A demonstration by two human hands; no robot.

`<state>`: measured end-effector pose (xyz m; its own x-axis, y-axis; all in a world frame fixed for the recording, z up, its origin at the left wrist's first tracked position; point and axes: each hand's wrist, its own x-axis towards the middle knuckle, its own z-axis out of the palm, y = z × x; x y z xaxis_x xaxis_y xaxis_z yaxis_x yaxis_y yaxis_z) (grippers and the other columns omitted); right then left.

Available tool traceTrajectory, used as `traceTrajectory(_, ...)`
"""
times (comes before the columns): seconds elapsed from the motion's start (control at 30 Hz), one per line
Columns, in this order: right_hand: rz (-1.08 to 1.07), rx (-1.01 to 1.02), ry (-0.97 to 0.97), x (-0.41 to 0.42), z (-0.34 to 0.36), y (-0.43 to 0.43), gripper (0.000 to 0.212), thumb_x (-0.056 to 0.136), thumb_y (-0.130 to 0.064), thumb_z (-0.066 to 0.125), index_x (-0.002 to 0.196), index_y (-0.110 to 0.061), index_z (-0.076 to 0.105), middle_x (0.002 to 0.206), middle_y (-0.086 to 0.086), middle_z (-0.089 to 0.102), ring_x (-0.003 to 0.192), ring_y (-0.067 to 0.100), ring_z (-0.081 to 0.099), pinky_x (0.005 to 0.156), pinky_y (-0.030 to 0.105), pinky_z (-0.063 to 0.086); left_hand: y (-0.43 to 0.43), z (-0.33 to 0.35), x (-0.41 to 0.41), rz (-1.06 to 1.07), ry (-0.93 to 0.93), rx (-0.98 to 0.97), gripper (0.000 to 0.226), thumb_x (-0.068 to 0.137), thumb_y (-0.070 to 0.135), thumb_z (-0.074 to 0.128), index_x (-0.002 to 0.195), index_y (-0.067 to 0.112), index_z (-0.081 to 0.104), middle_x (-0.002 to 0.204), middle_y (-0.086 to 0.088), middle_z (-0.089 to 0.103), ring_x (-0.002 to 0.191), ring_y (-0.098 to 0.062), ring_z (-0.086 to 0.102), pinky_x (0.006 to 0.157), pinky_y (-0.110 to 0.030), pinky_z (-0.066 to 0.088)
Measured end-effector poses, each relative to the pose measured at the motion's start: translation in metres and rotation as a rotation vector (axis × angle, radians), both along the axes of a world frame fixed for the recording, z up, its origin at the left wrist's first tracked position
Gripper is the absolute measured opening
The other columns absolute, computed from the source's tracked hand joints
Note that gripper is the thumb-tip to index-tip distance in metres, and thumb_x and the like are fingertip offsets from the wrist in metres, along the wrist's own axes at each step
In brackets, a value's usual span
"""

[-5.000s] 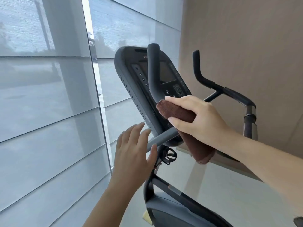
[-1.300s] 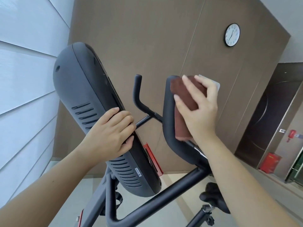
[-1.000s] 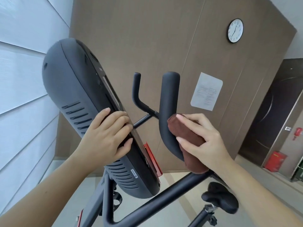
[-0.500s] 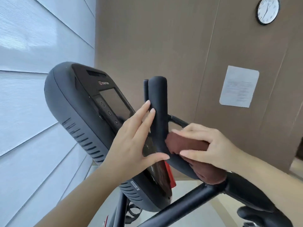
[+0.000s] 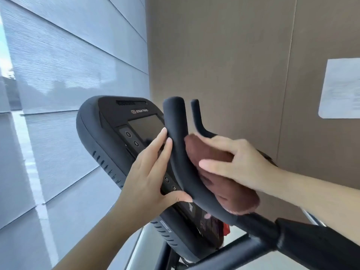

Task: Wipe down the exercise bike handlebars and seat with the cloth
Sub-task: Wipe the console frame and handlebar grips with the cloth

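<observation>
The near black handlebar horn [image 5: 178, 145] curves upward in the middle of the view. My right hand [image 5: 239, 162] presses a folded brown cloth [image 5: 210, 152] against the horn's right side, and the cloth hangs down below my wrist. My left hand [image 5: 150, 172] rests flat on the horn's left side, fingers straight, thumb under the bar. It holds nothing. The far horn [image 5: 196, 115] rises just behind the cloth. The seat is out of view.
The bike's black console [image 5: 109, 129] with screen and buttons sits just left of the horn, behind my left hand. A thick black crossbar [image 5: 303, 240] runs at the lower right. Grey window blinds fill the left, a brown wall with a paper notice [image 5: 341, 88] the right.
The view has swung left and closer, so the clock has left the frame. My right hand with the cloth sits slightly higher on the horn; my left hand stays flat against it.
</observation>
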<state>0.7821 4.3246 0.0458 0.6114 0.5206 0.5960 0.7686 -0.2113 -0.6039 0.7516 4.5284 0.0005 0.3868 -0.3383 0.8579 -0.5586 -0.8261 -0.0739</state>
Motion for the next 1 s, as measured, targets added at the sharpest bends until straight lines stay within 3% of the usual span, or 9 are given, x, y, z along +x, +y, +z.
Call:
traceTrajectory(0.13,0.046,-0.372,-0.095,-0.001,-0.005,-0.028,0.050,0.073,-0.029,0.073,0.105,-0.062,0.054,0.102,-0.014,0.063,0.099,-0.002,0.056,0.090,0.009,0.037,-0.005,0.000,-0.004,0.046,0.000,-0.013,0.097,0.067,0.056,0.063,0.131,-0.010,0.032,0.142,-0.027,0.029,0.133,-0.028,0.028,0.103,-0.048,0.034)
traceTrajectory(0.23,-0.016,-0.139,-0.163,0.013,0.003,-0.022,0.044,0.074,-0.029,0.072,0.108,-0.053,0.057,0.103,-0.013,0.063,0.097,-0.001,0.057,0.090,0.013,0.039,-0.008,-0.002,-0.008,0.081,0.009,-0.020,0.096,0.066,0.054,0.066,0.131,-0.010,0.034,0.142,-0.027,0.030,0.132,-0.029,0.031,0.102,-0.050,0.036)
traceTrajectory(0.33,-0.108,0.123,-0.238,0.036,0.016,-0.010,0.046,0.077,-0.024,0.070,0.118,-0.041,0.056,0.107,-0.012,0.059,0.095,-0.005,0.054,0.086,0.003,0.035,-0.013,-0.006,-0.011,0.131,0.016,-0.021,0.095,0.068,0.056,0.064,0.131,-0.009,0.035,0.143,-0.025,0.028,0.134,-0.026,0.029,0.107,-0.040,0.031)
traceTrajectory(0.43,-0.024,0.176,-0.188,0.047,0.016,0.006,0.050,0.078,-0.022,0.070,0.121,-0.039,0.053,0.109,-0.010,0.061,0.098,-0.004,0.056,0.087,0.004,0.037,-0.015,-0.007,-0.013,0.171,0.022,-0.028,0.095,0.068,0.058,0.063,0.131,-0.008,0.035,0.144,-0.022,0.028,0.134,-0.023,0.028,0.107,-0.037,0.029)
traceTrajectory(0.57,0.198,0.175,-0.008,0.047,-0.003,0.012,0.046,0.077,-0.020,0.071,0.115,-0.042,0.057,0.103,-0.025,0.067,0.094,-0.007,0.061,0.080,0.006,0.043,-0.016,-0.007,-0.012,0.176,0.006,-0.033,0.094,0.068,0.056,0.064,0.131,-0.008,0.034,0.143,-0.022,0.029,0.134,-0.023,0.029,0.105,-0.041,0.033)
traceTrajectory(0.67,0.246,-0.029,-0.095,0.047,-0.014,-0.010,0.054,0.076,-0.020,0.072,0.109,-0.058,0.052,0.107,-0.025,0.062,0.101,-0.008,0.057,0.086,0.003,0.036,-0.017,-0.007,-0.010,0.176,-0.007,-0.035,0.093,0.069,0.055,0.064,0.133,-0.005,0.033,0.143,-0.023,0.029,0.134,-0.023,0.029,0.104,-0.042,0.035)
traceTrajectory(0.8,0.273,-0.300,-0.142,0.044,-0.017,-0.029,0.055,0.075,-0.021,0.073,0.116,-0.053,0.054,0.105,-0.017,0.062,0.101,0.000,0.058,0.093,0.012,0.039,-0.017,-0.007,-0.011,0.199,0.014,-0.037,0.096,0.066,0.054,0.065,0.133,-0.006,0.032,0.142,-0.025,0.029,0.135,-0.025,0.028,0.104,-0.043,0.035)
traceTrajectory(0.9,0.155,-0.088,-0.181,0.052,0.001,-0.023,0.050,0.075,-0.018,0.072,0.113,-0.047,0.058,0.104,-0.010,0.065,0.099,0.004,0.059,0.093,0.016,0.041,-0.017,-0.007,-0.012,0.225,0.015,-0.027,0.097,0.065,0.054,0.065,0.131,-0.010,0.033,0.142,-0.027,0.030,0.134,-0.026,0.028,0.105,-0.043,0.033)
traceTrajectory(1.0,0.115,0.110,-0.180,0.056,0.017,-0.003,0.048,0.076,-0.019,0.070,0.112,-0.047,0.056,0.107,-0.011,0.065,0.099,0.000,0.058,0.090,0.008,0.039,-0.017,-0.007,-0.012,0.223,0.002,-0.011,0.096,0.066,0.055,0.065,0.131,-0.009,0.032,0.141,-0.027,0.030,0.135,-0.026,0.028,0.107,-0.040,0.032)
